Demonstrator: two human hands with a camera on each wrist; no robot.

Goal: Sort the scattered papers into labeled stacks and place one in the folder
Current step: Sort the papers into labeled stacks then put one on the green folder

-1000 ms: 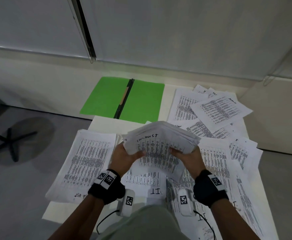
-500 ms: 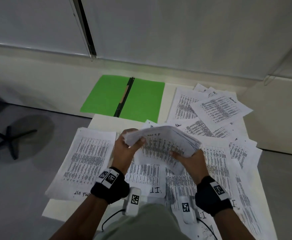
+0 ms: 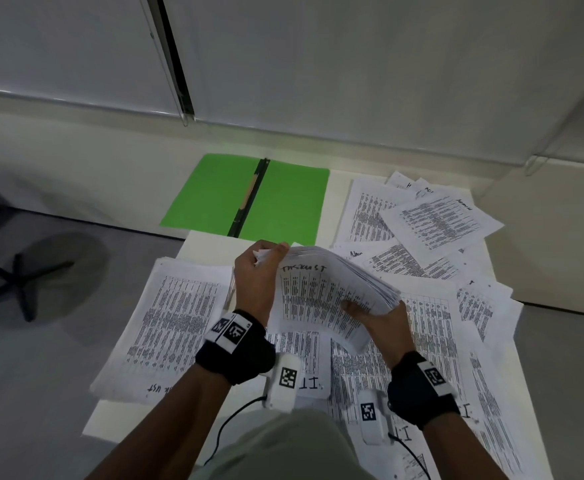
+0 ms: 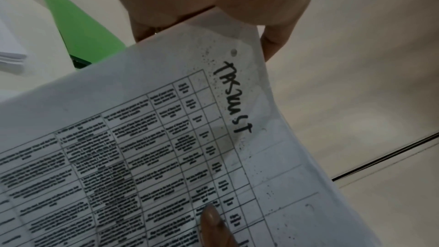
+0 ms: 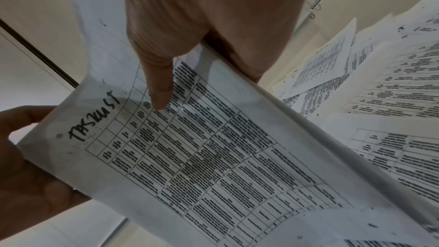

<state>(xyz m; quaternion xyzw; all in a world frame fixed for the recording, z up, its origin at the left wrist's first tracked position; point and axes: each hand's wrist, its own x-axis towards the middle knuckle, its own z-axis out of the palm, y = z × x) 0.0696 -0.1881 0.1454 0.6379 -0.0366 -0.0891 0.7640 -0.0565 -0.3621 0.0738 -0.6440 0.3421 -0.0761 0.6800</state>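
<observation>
A thick bundle of printed sheets point(image 3: 321, 292) marked "TASKLIST" by hand point(image 4: 234, 99) point(image 5: 93, 119) is held above the table, tilted toward me. My left hand point(image 3: 259, 271) grips its far left corner, fingers curled over the top edge. My right hand point(image 3: 370, 313) holds the right edge, thumb point(image 5: 159, 85) pressed on the top sheet and fingers underneath. An open green folder point(image 3: 249, 195) lies flat at the table's far left, a brown pen along its black spine. A sorted stack point(image 3: 169, 323) lies on the left of the table.
Loose printed sheets point(image 3: 432, 223) overlap across the right half of the white table point(image 3: 211, 247), some marked "IT" near the front edge point(image 3: 309, 382). Beyond the table stands a low ledge under grey wall panels. A stool base point(image 3: 17, 282) stands on the floor at left.
My left hand has slid from the bundle's near left edge up to its far left corner. The bundle has tipped up toward me. The right hand stays on the right edge.
</observation>
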